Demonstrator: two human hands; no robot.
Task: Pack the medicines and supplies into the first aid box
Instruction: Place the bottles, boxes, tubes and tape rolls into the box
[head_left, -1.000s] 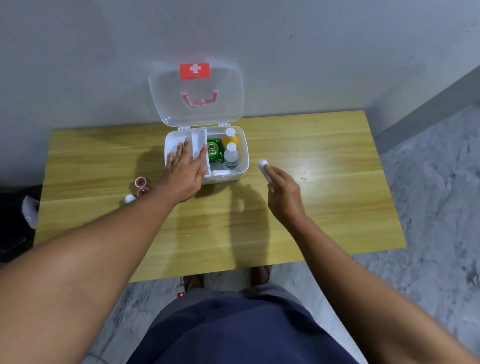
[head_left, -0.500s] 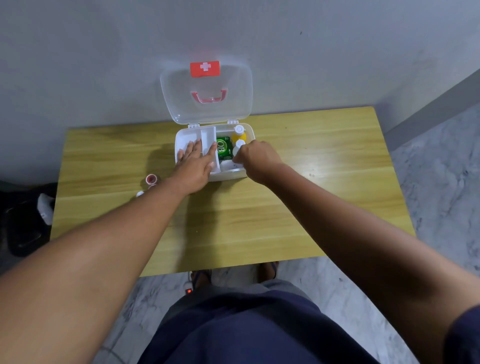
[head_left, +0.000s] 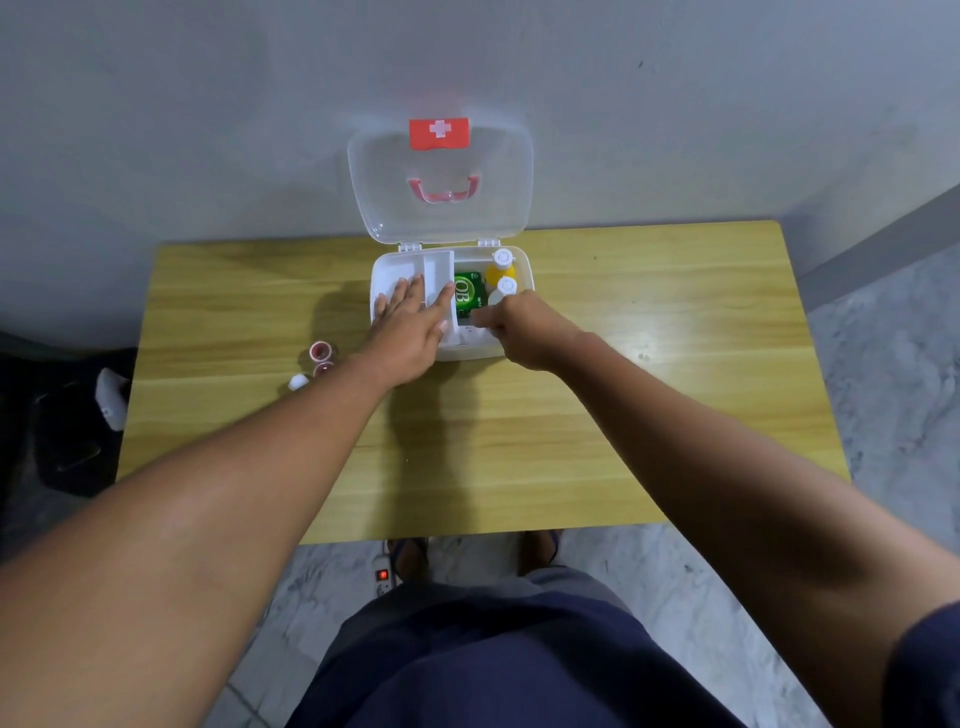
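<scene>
Hands meet at an open first aid box (head_left: 467, 354) on a wooden table (head_left: 649, 374) pushed against a grey wall (head_left: 208, 104). We see the left forearm (head_left: 234, 493) and the right forearm (head_left: 701, 441) reach forward from the lower corners of the view and converge on the box.

The left hand (head_left: 410, 327) lies palm down on the white divided tray (head_left: 410, 262) that fills the box's left half. Its fingers are straight and fanned, and its thumb stretches right along the tray's edge, just beside a green packet (head_left: 469, 293). It grasps nothing.

The right hand (head_left: 524, 327) comes in from the right, knuckles up, with its fingers curled down into the front of the right compartment. We cannot tell whether those fingers pinch anything, as the hand hides their tips.

Behind them in the same compartment stand a yellow bottle (head_left: 501, 269) at the back and a white-capped bottle (head_left: 506, 287) just in front of it, both just right of the green packet.

The clear lid (head_left: 441, 223) stands upright against the wall, with a red cross latch (head_left: 439, 133) at its top and a pink handle (head_left: 443, 191) below it.

Left of the box, on the table beside the left forearm, we make out tape rolls (head_left: 320, 352) and a small white round item (head_left: 298, 382), both outside the box. A power strip (head_left: 383, 574) with a red light lies on the floor below.
</scene>
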